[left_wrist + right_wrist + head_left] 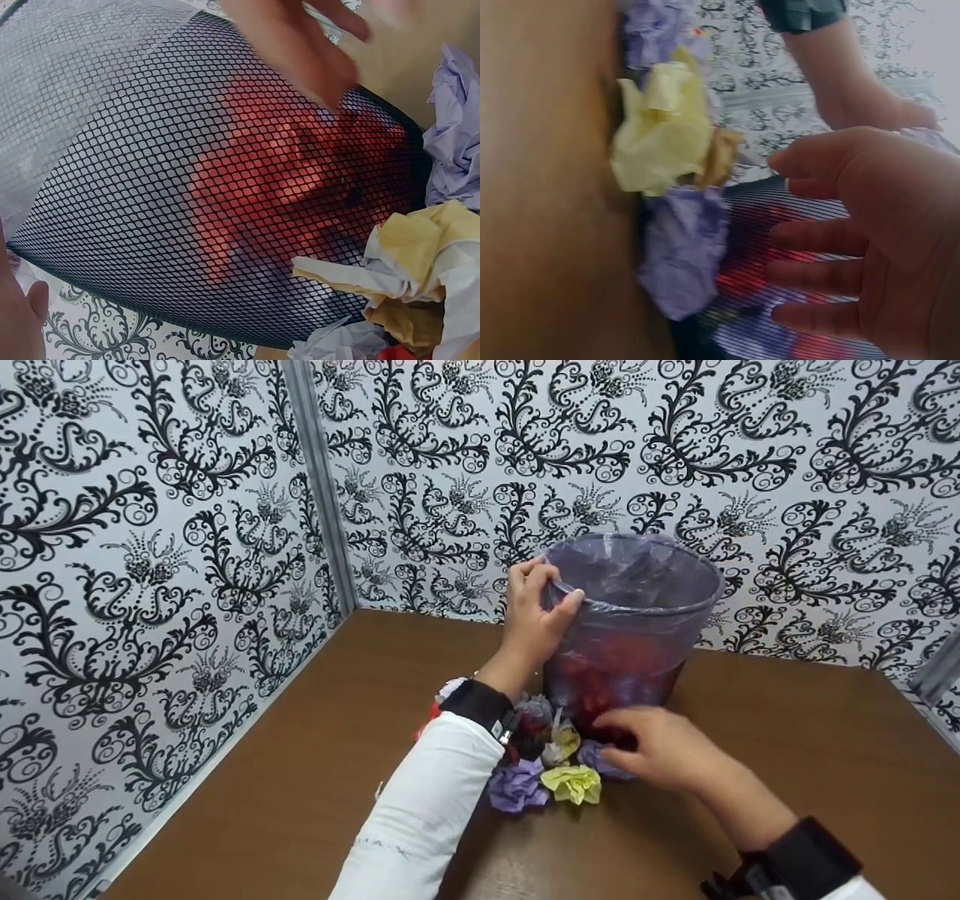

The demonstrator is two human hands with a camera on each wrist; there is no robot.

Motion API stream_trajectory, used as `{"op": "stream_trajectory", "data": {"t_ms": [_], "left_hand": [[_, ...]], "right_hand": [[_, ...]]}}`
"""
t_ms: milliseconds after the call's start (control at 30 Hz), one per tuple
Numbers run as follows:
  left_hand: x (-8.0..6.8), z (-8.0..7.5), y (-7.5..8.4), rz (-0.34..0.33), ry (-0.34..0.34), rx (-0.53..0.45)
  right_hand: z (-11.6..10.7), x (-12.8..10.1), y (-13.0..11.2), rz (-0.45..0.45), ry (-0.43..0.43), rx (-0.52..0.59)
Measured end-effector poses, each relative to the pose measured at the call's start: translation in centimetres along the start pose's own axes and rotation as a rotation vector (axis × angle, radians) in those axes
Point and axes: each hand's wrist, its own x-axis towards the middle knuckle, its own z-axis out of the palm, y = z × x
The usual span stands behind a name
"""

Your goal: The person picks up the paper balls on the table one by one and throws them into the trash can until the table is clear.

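Note:
A mesh wastebasket (622, 630) with a thin plastic liner stands tilted on the table, red and purplish crumpled paper showing through its wall. My left hand (534, 607) grips the lined rim at its left side, thumb on the near side. Close to the basket's base is my right hand (667, 746), fingers apart and holding nothing, as the right wrist view shows. Nearest to it lies a purple crumpled paper (682, 251), beside a pale yellow crumpled paper (664, 131). Another purple crumpled paper (519, 786) lies farther left.
More crumpled paper, including a grey-white piece (534, 711) and a red bit (433, 711), lies partly hidden behind my left wrist. The brown table (300, 780) meets patterned wall panels (420, 510) at the back and left.

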Motion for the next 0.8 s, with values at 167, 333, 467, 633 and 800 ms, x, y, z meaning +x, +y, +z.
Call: {"op": "stream_trajectory", "data": {"t_ms": [167,333,467,633,800], "left_hand": [[0.0,0.3,0.0,0.031,0.019,-0.003],[-0.1,0.4,0.0,0.047,0.03,-0.013],[-0.1,0.4,0.0,0.041,0.022,-0.029],[-0.1,0.3,0.0,0.028,0.005,-0.022],[-0.1,-0.1,0.0,0.017,-0.001,-0.011]], "right_hand": [[1.6,-0.2,0.0,-0.029,-0.01,-0.038],[2.5,-0.6,0.3,-0.06,-0.017,-0.045],[2.9,-0.7,0.5,-0.094,-0.008,-0.036],[3.4,-0.7,0.9,-0.113,-0.006,0.005],[3.9,-0.6,1.2,-0.126,-0.004,0.036]]}}
